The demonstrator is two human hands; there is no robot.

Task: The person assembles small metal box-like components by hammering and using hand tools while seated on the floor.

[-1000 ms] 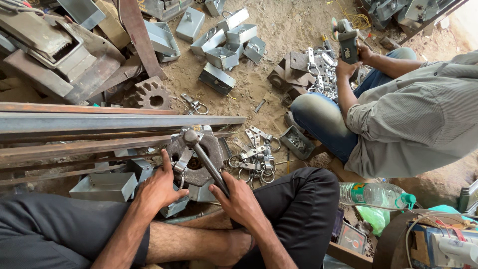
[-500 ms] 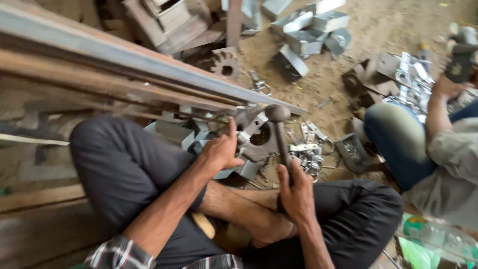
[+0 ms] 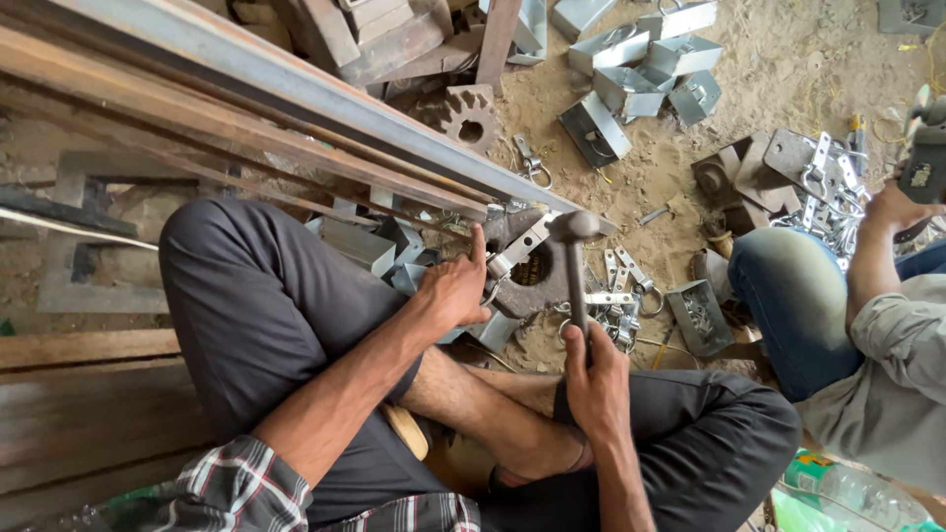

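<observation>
A sandy dirt floor [image 3: 759, 69] strewn with scrap metal makes up the workplace, with long rusty steel beams [image 3: 246, 108] running diagonally across the upper left and wooden planks [image 3: 79, 394] lying at the lower left. The person sits cross-legged in dark trousers, a plaid sleeve at the bottom edge. The right hand [image 3: 596, 379] is wrapped tightly round the handle of a steel hammer with a dark round head [image 3: 574, 229], the head raised just above the work and the handle running down into the fist. The left hand [image 3: 455, 291] presses on a flat silvery metal bracket [image 3: 520, 248], forefinger stretched along it; the fingers are not closed round it. The bracket lies across a heavy rusty iron block with a round hole [image 3: 537, 271] just in front of the shins. A pile of small shiny metal clasps [image 3: 621, 296] lies just beside the block, and a rusty toothed gear [image 3: 463, 113] rests near the beams. Folded grey sheet-metal boxes [image 3: 641, 69] are scattered further up. At the right edge, another person in jeans [image 3: 788, 296] sits holding a dark power tool [image 3: 924, 167].
</observation>
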